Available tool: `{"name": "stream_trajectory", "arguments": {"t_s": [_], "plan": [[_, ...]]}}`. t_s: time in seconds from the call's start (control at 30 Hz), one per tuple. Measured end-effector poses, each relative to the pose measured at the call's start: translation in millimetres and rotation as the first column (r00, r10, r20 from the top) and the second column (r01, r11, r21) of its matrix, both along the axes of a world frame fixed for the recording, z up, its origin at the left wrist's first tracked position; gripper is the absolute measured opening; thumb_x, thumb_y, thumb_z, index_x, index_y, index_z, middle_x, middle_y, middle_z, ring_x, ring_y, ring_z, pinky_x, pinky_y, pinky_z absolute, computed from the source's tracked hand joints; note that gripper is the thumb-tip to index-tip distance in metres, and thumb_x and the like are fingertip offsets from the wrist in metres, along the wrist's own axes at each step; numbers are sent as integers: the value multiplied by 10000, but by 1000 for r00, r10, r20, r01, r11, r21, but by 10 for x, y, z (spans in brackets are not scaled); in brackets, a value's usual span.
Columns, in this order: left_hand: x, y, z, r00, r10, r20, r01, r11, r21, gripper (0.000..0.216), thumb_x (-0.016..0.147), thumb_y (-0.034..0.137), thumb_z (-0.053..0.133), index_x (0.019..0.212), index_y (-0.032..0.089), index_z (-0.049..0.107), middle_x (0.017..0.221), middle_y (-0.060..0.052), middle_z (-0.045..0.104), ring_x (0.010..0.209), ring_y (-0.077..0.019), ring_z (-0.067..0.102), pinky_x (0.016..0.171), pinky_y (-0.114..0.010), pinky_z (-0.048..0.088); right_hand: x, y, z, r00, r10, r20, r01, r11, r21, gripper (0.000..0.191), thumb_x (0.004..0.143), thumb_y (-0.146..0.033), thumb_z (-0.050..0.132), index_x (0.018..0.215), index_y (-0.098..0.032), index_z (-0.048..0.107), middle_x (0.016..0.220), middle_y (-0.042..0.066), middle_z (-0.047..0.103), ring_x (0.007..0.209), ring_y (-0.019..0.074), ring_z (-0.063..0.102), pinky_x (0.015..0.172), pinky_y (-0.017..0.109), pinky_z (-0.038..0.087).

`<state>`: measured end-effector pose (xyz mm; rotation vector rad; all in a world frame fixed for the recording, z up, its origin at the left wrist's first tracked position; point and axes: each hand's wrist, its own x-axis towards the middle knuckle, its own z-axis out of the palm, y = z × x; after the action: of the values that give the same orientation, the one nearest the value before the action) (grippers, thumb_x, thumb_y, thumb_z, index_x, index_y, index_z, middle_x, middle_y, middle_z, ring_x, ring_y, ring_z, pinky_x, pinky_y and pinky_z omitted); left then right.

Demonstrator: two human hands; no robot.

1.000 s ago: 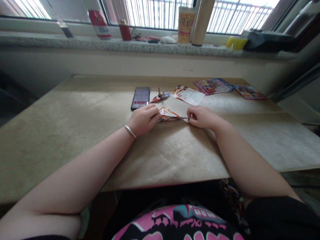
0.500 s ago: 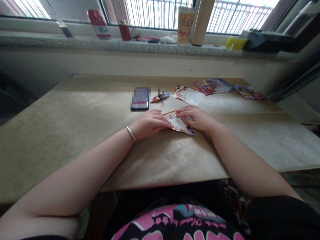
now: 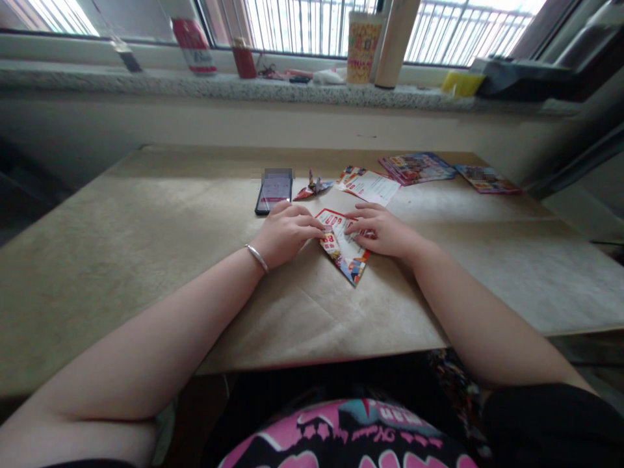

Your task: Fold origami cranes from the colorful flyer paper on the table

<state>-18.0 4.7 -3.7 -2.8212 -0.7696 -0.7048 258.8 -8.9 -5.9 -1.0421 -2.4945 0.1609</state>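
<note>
A printed sheet of paper point(image 3: 347, 250), white with red lettering and coloured pictures, lies on the table with a folded flap and a point towards me. At its left edge my left hand point(image 3: 290, 234), with a silver bangle at the wrist, is closed, fingertips and thumb on the paper. My right hand point(image 3: 385, 231) rests over the paper's right side, fingers spread and lying on it. Just beyond stands a folded paper crane point(image 3: 314, 186). A phone point(image 3: 274, 190) with its screen lit lies behind my left hand.
Another printed sheet point(image 3: 373, 186) lies behind my right hand. Stacked colourful leaflets point(image 3: 419, 168) and one more pile point(image 3: 488, 179) are at the table's back right. On the windowsill stand a red can point(image 3: 194, 45), a patterned cup point(image 3: 363, 49) and a yellow item point(image 3: 462, 83).
The paper has turned, so its point now faces me and a printed flap shows on its left. My left hand has shifted slightly away from me; my right hand stays over the paper.
</note>
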Motion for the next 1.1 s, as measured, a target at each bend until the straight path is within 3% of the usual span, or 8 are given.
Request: {"name": "stream_trajectory", "arguments": {"t_s": [0.17,0.3,0.57,0.7,0.87,1.1], "plan": [[-6,-11,-20,994,84,-65,-84,996,5,266,947,276,498,1026,353,740,1122,26,725,1020,-215,581,933,-434,348,-30,-42,37,999,23,44,-20,999,-50,242,826,-238,613,1004,-281,770,1250,28,676,1271,283,495,1072,494,407],[23,-35,-21,990,127,-59,-128,992,-14,300,961,315,454,1072,301,732,1136,-21,718,1061,-242,573,942,-455,358,-70,-81,98,993,10,113,-3,998,-58,277,868,-310,580,1085,-260,746,1216,53,688,1171,257,560,1065,468,406],[48,-71,17,991,96,-92,-104,991,-85,351,955,424,459,1189,263,664,1264,-38,650,1168,-263,532,997,-448,351,-117,-150,151,942,-207,265,192,978,80,417,859,-458,564,1183,-240,708,1126,144,670,1062,330,534,943,492,432],[44,-74,6,988,88,-127,-101,990,-98,365,929,413,497,1196,224,659,1280,-61,639,1169,-278,536,993,-458,379,-134,-170,169,914,-255,314,231,966,113,451,862,-493,540,1166,-211,716,1039,168,666,1010,340,530,900,491,436],[49,-64,-14,985,101,-142,-119,984,-130,391,920,416,498,1208,198,649,1312,-80,622,1158,-286,559,985,-464,419,-147,-165,159,933,-220,284,194,974,118,406,846,-469,576,1117,-209,730,1060,147,673,1022,324,530,926,477,434],[54,-48,-51,984,87,-154,-110,983,-146,409,961,400,421,1209,166,648,1336,-110,599,1179,-255,552,1020,-418,444,-199,-181,145,988,-40,151,37,999,25,389,846,-455,604,1137,-222,714,1149,96,680,1117,282,544,1035,453,402]]}}
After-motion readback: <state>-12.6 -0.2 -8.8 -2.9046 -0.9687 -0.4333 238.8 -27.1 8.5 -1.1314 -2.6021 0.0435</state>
